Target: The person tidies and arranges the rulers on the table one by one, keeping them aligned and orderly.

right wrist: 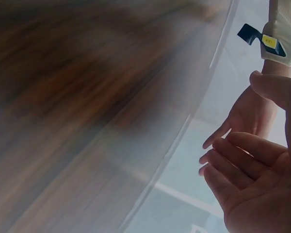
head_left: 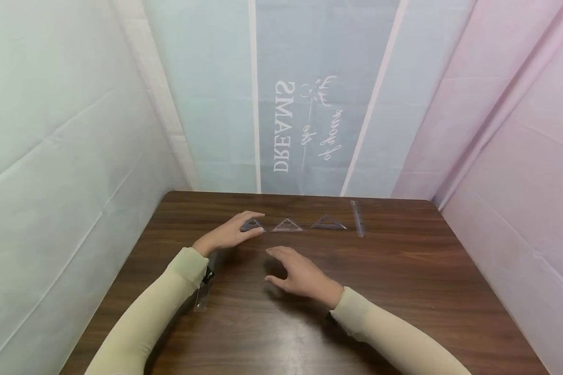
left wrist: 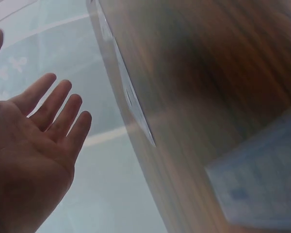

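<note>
My left hand (head_left: 229, 231) hovers above the table's far left part, fingers extended and thumb apart, holding nothing. Just beyond its fingertips, partly covered by them in the head view, lies a clear set square (head_left: 254, 227) with a round hole. My right hand (head_left: 304, 276) is nearer the front, to the right, its fingers loosely bent and its palm turned left with nothing in it. Under the left forearm a clear ruler (head_left: 200, 301) lies partly hidden; a blurred clear strip (left wrist: 262, 189) shows large in the left wrist view.
In a row on the dark wooden table (head_left: 403, 281) lie a second clear set square (head_left: 287, 227), a third triangle (head_left: 329, 226) with a cutout, and an upright-lying clear ruler (head_left: 358, 219) at the right. Fabric walls (head_left: 216, 94) stand behind and at both sides.
</note>
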Motion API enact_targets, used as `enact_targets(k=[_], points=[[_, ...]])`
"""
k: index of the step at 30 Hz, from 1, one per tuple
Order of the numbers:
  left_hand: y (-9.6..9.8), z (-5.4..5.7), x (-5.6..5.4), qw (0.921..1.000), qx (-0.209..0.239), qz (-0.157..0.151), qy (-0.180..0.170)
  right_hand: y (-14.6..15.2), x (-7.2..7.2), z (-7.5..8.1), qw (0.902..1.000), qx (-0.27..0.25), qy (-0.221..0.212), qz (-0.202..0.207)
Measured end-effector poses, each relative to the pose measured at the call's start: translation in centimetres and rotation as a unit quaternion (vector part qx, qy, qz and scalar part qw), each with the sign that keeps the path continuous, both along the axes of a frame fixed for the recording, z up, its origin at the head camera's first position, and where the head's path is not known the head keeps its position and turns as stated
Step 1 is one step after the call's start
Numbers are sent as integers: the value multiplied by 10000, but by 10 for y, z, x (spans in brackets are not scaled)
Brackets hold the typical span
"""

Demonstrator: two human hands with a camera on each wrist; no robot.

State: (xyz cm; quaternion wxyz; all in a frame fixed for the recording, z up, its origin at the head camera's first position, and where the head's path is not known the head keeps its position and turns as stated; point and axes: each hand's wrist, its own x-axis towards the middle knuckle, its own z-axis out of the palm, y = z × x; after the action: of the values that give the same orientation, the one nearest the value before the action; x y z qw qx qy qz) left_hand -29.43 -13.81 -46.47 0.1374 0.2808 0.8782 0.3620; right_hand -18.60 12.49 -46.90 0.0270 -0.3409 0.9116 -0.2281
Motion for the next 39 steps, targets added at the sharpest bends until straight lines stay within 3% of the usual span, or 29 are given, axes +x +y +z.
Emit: enact_targets(k=[16, 27, 34, 39], points=[[64, -4, -32, 9989, -23, -377, 272, 69, -10, -5, 9915, -85, -357, -1251], [102, -12, -42, 9991, -174, -349, 169, 118, -22, -14, 9803, -300, -80, -1951], [124, -15, -40, 9987, -281, -405, 128, 140, -33, -20, 9730, -347, 160, -2277], [138, -19, -43, 9989, -308, -334, 126, 157, -40, -22, 9669, -340, 91, -2527]])
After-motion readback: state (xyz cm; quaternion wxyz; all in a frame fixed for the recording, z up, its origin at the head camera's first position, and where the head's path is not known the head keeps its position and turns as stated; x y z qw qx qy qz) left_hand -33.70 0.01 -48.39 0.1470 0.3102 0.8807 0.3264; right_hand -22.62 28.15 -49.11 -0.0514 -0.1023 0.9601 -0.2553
